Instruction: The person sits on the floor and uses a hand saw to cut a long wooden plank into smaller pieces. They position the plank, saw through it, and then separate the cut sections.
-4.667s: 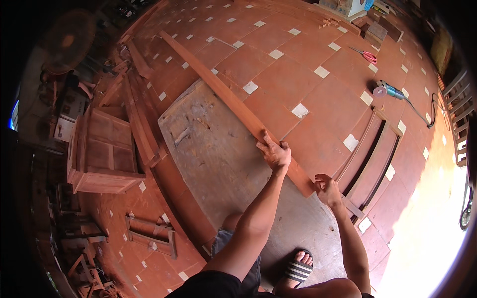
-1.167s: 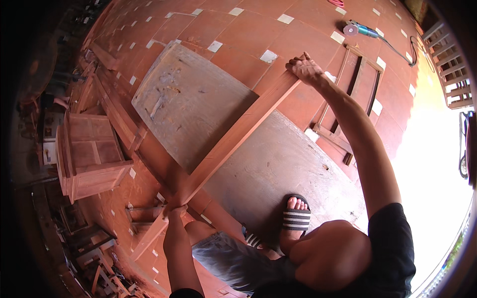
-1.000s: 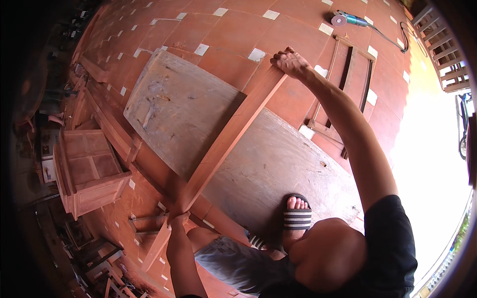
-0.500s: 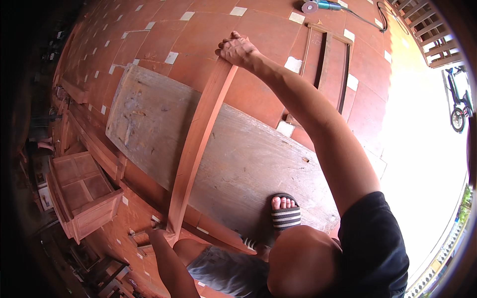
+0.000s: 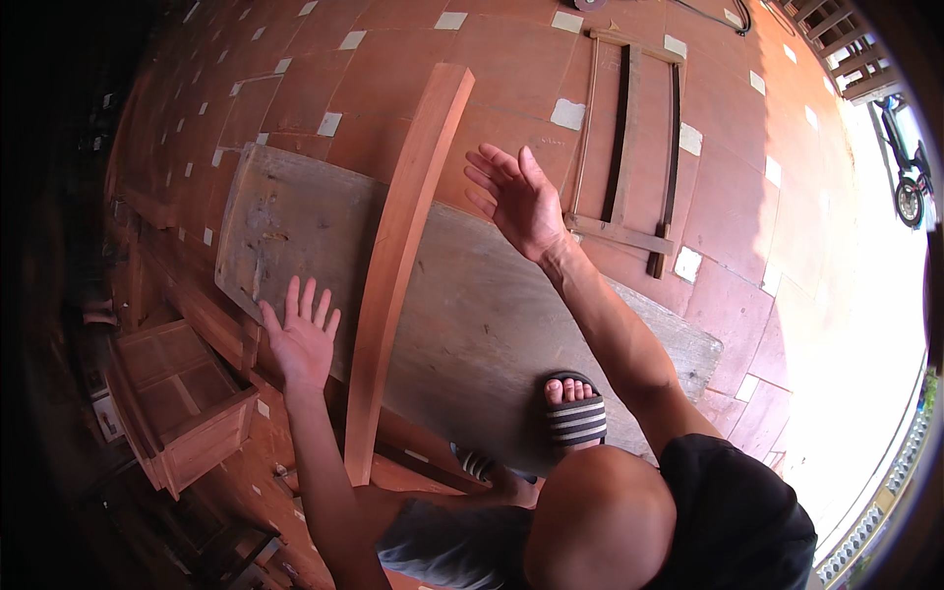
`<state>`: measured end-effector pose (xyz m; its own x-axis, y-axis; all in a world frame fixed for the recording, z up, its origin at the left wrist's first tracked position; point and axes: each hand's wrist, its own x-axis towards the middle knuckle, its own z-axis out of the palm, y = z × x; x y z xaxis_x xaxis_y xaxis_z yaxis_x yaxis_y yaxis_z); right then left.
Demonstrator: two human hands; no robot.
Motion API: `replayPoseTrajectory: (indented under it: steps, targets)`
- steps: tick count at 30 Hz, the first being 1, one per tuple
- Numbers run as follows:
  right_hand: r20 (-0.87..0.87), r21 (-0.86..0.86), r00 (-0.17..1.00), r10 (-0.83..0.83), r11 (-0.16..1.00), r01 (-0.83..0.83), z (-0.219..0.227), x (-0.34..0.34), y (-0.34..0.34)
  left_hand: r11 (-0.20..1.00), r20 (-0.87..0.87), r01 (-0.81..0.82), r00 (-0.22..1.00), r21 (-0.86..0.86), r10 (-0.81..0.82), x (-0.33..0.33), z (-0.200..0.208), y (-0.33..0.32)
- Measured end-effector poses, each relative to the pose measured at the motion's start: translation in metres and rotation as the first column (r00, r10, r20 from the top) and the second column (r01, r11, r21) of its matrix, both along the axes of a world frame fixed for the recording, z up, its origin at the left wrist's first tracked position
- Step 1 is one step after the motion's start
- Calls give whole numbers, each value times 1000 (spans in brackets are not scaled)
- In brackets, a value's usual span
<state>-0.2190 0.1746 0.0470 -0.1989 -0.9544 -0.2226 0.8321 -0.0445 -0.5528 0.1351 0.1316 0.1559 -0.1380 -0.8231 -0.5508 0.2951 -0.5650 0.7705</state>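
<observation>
A long reddish wooden beam [image 5: 391, 275] lies crosswise over a weathered grey plank [image 5: 472, 334], its far end reaching past the plank's edge. My left hand [image 5: 303, 339] is to the left of the beam, palm up with the fingers spread, holding nothing. On the beam's other side, my right hand [image 5: 526, 205] is raised over the plank's far edge, also open and empty, fingers stretched out. Neither hand touches the beam. My foot in a striped sandal [image 5: 577, 418] rests on the plank.
Beyond the plank, a narrow wooden frame [image 5: 621, 236] lies on the red tiled floor [image 5: 531, 93]. A wooden drawer-like box [image 5: 202, 433] stands at the left, near more timber [image 5: 211, 310]. Bright sunlight covers the far right, where a bicycle [image 5: 907, 187] shows.
Both hands have let go of the beam's ends. The right hand came back nearer and to the right; the left moved farther away. The beam stays lying across the plank.
</observation>
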Motion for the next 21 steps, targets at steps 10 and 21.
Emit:
replayPoseTrajectory:
  steps: [10,21]
  targets:
    - [599,-228,772,213,969,-90,80,58,32,974,-682,210,701,-83,-209,-135,-7,31]
    - [596,-260,800,63,958,118,141,81,54,792,-66,506,828,-341,-557,-108,23,13]
